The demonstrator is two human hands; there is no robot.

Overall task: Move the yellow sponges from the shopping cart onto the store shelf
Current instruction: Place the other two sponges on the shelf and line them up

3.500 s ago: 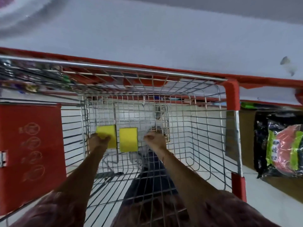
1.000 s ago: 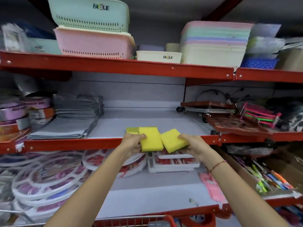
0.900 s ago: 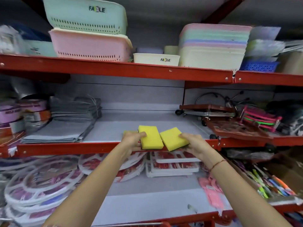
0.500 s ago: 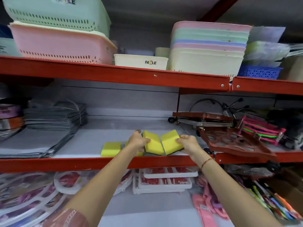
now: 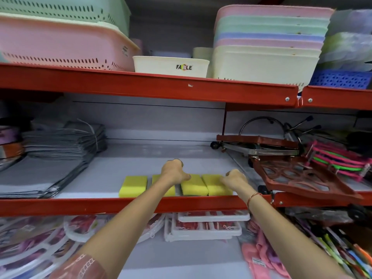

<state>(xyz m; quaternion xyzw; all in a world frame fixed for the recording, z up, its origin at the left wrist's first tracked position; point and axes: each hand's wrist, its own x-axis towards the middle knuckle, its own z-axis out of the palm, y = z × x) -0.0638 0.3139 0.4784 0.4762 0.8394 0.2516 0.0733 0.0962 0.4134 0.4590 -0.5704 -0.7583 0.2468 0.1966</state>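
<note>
Several yellow sponges lie flat in a row near the front of the middle shelf (image 5: 80,206). The leftmost sponge (image 5: 133,186) lies free. My left forearm partly hides the sponge beside it (image 5: 156,179). My left hand (image 5: 174,172) is curled over the far end of the third sponge (image 5: 194,187), thumb on its top. My right hand (image 5: 233,179) grips the right side of the rightmost sponge (image 5: 216,188), which touches the third. The shopping cart is out of view.
Folded grey cloth stacks (image 5: 60,150) fill the shelf's left part. A brown plastic rack (image 5: 302,178) and wheeled stands (image 5: 257,143) crowd the right. Plastic baskets (image 5: 60,43) sit on the upper shelf. White trays (image 5: 203,228) lie below. Bare shelf lies behind the sponges.
Both hands brought sponges up from the cart to the shelf. In the last half second the two tilted sponges were lowered flat beside the two lying there.
</note>
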